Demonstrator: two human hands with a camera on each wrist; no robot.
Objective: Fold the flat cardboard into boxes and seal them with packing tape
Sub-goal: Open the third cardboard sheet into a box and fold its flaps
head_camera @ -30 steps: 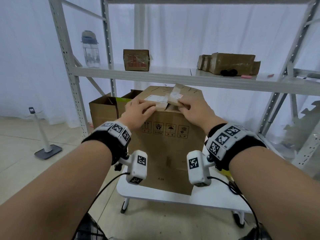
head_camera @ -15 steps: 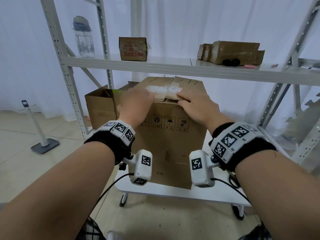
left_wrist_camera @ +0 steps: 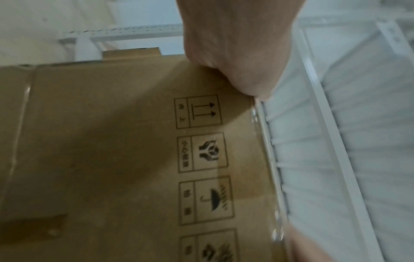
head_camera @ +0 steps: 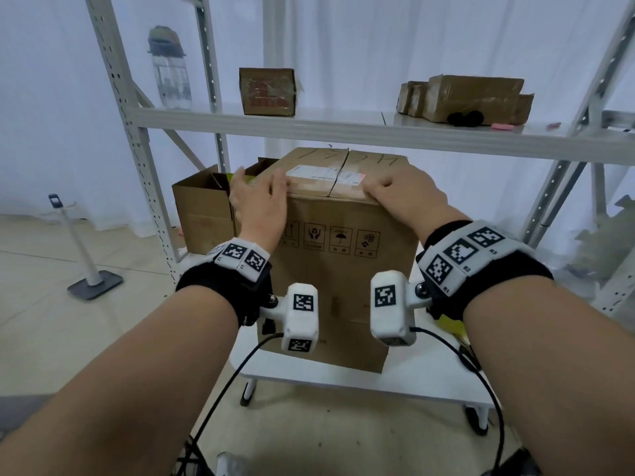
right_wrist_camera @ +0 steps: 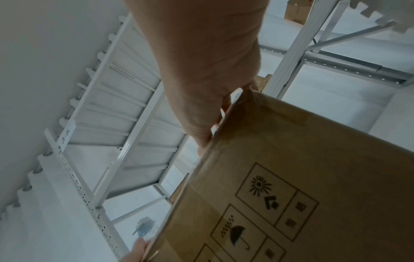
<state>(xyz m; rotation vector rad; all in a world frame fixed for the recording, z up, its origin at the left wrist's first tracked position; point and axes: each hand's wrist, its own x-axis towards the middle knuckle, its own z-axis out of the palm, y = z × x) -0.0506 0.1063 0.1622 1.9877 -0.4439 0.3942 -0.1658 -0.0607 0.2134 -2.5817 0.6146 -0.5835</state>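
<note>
Both hands flat on box top, holding nothing. Left hand (head_camera: 262, 204) lies palm-down over near-left top edge of cardboard box (head_camera: 338, 280), fingers straight. Right hand (head_camera: 407, 197) presses near-right top edge, fingers extended toward centre seam. Top flaps closed, meeting at seam; white label (head_camera: 324, 174) spans seam between hands. Box stands upright on white table (head_camera: 405, 383), handling symbols facing camera. Open carton (head_camera: 202, 214) just behind left. Shelf (head_camera: 343, 127) above carries water bottle (head_camera: 169, 68), small boxes.

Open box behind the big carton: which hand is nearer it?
Left. The left hand rests on the carton's top left edge, beside the open box; the right hand is on the far edge.
</note>
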